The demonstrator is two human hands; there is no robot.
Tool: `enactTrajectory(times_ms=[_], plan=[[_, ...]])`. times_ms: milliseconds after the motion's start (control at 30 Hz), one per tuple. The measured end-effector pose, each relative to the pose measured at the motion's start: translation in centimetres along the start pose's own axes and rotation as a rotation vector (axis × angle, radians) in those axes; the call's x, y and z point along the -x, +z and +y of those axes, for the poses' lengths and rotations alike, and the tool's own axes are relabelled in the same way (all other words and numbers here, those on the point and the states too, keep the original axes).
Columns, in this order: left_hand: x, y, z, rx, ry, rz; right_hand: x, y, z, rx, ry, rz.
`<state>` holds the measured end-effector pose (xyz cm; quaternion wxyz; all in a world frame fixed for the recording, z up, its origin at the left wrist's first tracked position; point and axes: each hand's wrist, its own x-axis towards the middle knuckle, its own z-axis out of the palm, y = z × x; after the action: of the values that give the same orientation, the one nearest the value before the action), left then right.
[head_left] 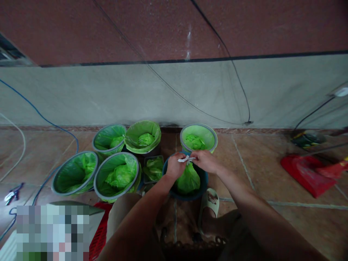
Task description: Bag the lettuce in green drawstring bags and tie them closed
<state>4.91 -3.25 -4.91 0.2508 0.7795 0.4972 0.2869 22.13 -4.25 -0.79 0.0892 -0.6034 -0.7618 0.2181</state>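
Note:
Over a blue bucket point(204, 186), both of my hands are closed at the gathered neck of a green plastic bag point(188, 180). A white strip point(183, 159) lies between them at the neck. My left hand point(175, 165) pinches the strip from the left side. From the right, my right hand point(205, 161) grips it with the fingertips pressed together. The bag hangs inside the bucket, bulging below its neck. Whether the strip is part of the bag or a separate tie is too small to tell.
Several bins with green liners, such as this grey-rimmed one point(116, 175), stand to the left. Another lined bin point(199, 137) is behind the bucket, near the wall. A red dustpan point(307, 175) lies right; a blue cable point(40, 114) and a red basket point(99, 232) are left.

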Motion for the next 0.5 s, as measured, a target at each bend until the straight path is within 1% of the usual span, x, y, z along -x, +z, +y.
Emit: enactTrajectory(times_ms=[67,133,200,267,400,500], plan=[[-0.1,-0.4,0.1,-0.001,-0.036,-0.006,0.4,-0.6,-0.2,0.187,0.078,-0.016],[-0.3,-0.8,0.1,-0.003,-0.111,-0.011,0.5,-0.9,0.1,0.254,0.184,-0.028],[-0.5,-1.2,0.2,-0.002,-0.175,-0.055,0.2,-1.0,0.8,0.198,0.254,-0.096],[-0.7,-1.6,0.3,-0.004,-0.196,-0.109,-0.1,-1.0,1.7,0.1,0.272,-0.159],[-0.8,-2.0,0.7,-0.076,-0.204,-0.164,-0.4,-0.4,3.4,-0.056,0.248,-0.148],[-0.8,-2.2,0.9,-0.181,-0.25,-0.211,-0.1,0.4,4.4,-0.158,0.328,-0.183]])
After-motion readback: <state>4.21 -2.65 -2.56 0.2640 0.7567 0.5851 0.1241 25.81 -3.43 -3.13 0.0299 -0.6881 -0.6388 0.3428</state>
